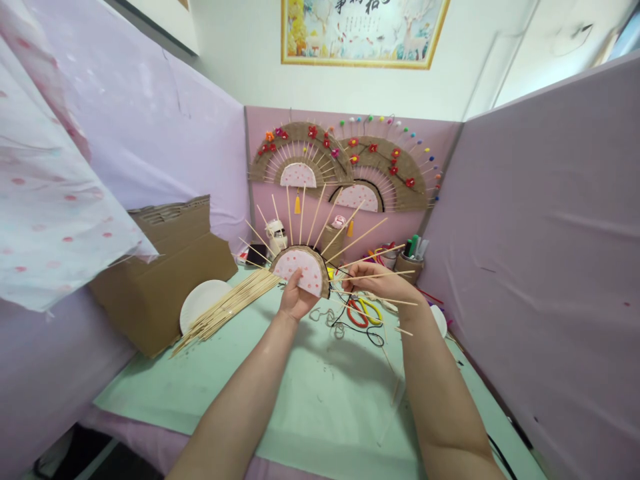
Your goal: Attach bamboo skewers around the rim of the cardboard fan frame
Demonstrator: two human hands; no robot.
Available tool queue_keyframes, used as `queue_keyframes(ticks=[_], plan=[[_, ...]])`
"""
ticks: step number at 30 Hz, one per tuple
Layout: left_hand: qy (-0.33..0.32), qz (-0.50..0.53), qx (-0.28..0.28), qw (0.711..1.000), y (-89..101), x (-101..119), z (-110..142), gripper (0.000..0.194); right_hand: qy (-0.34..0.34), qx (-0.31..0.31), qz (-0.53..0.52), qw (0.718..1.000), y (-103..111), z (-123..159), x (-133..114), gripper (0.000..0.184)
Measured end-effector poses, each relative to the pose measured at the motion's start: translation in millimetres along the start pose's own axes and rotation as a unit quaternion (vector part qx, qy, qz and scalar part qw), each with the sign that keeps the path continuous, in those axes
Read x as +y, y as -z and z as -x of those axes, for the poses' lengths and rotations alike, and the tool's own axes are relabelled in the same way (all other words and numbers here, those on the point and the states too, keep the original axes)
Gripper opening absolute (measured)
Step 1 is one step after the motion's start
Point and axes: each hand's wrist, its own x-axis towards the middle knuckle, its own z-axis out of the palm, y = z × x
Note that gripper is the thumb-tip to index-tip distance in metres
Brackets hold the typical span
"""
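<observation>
small dotted fan gripped between two hands, black cord in the fingers

the half-round fan of brown cardboard faced with pink-dotted pale cloth [307,265], thin wooden sticks spreading from its curved edge, is held up above the desk covered in pale green [325,407]. the left hand [300,301] pinches the fan's lower edge, thumb flat on the cloth. to the right of the fan, the right hand [381,285] has its fingers drawn together on a thin black cord [369,331], which runs from the fan's rim and trails in loops below it. scissors with red and yellow handles [359,325] lie to the fan's lower right. left of the fan are a bundle of bare wooden sticks [230,308], a round white plate [197,303] partly under it, and a brown cardboard sheet [167,267] farther out. behind the fan, two larger brown fans with red flowers [411,160] stand against a pink panel [267,119].
</observation>
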Motion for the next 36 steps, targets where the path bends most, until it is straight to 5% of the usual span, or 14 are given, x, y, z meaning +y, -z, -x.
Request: queue_keyframes(ticks=[12, 36], plan=[[0.008, -0.007, 0.014, 1.000, 1.0, 0.2, -0.4, 0.031, -0.007, 0.061, -0.090, 0.994, 9.5, 6.5, -3.7, 0.022], [0.011, 0.000, 0.006, 1.000, 1.8, 0.4, 1.1, 0.031, -0.021, 0.107, -0.081, 0.991, 15.5, 11.0, -6.0, 0.027]])
